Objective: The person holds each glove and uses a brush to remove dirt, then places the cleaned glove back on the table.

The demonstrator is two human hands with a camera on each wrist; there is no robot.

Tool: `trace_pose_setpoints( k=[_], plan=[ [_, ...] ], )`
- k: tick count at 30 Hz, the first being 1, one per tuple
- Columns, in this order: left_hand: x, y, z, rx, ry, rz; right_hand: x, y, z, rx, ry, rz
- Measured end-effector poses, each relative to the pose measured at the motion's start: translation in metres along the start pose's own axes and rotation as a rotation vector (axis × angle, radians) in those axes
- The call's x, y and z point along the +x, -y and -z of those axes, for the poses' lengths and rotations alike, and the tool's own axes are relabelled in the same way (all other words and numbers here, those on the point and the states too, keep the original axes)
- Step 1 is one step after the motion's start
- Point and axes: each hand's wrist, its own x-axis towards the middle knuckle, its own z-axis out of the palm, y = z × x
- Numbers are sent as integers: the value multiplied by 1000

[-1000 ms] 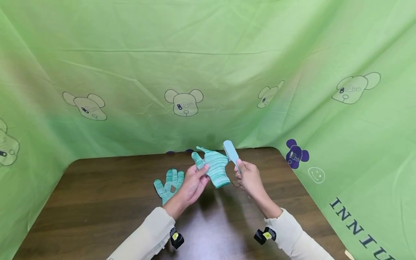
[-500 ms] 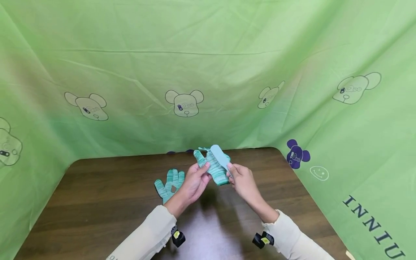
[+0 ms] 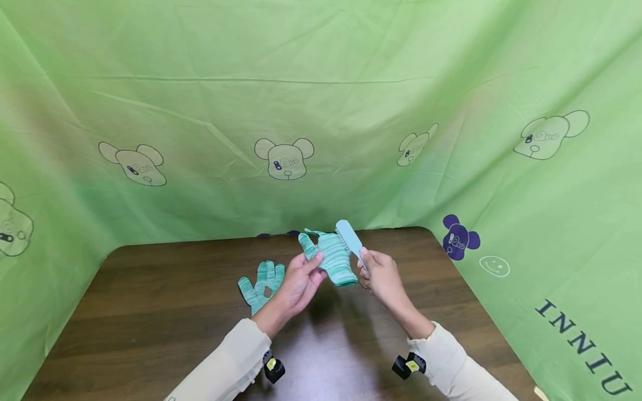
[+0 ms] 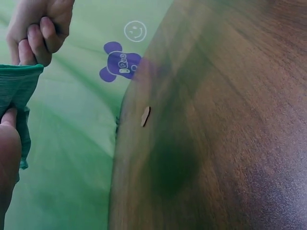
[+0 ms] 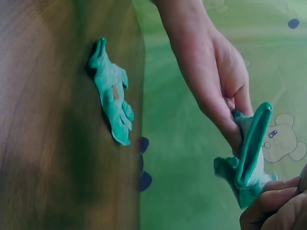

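Note:
My left hand (image 3: 301, 281) pinches a striped green knitted glove (image 3: 335, 259) above the table, thumb on its near face. The glove's cuff (image 5: 256, 139) gapes in the right wrist view. In my right hand (image 3: 383, 278) is the handle of a light blue brush (image 3: 349, 236), its bristles facing the glove's right edge and seeming to touch it. The brush head is outside both wrist views. A second, matching glove (image 3: 259, 289) lies on the table left of my left hand, with a brown patch at its palm; my forearm partly covers it.
The brown wooden table (image 3: 150, 312) meets a green printed curtain (image 3: 210, 111) behind and on both sides. A small flat brown piece (image 4: 146, 116) lies on the table in the left wrist view. Black cameras (image 3: 273, 367) sit at both wrists.
The brush has gone left across the glove's face, then back right to its edge, carried by my right hand. My left hand and the glove have barely shifted; the second glove stays put.

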Motion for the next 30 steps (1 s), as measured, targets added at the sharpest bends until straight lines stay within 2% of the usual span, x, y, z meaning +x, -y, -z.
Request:
trace_pose_setpoints(
  k=[3,5,11,15,19,30],
  plan=[
    [0,0,1,-7,-10,-12,0,1,0,55,-7,13],
    [0,0,2,-2,-14,-17,-3,1,-2,51,6,22],
    [0,-2,0,27,4,-8,-15,0,-18,-64,108,73],
    [0,-3,-2,29,25,-5,-11,0,-17,-104,61,111],
    [0,-5,-3,27,41,-5,-6,1,-9,-101,20,101],
    [-2,-3,-3,31,23,18,1,-3,2,-52,4,46]
  ],
)
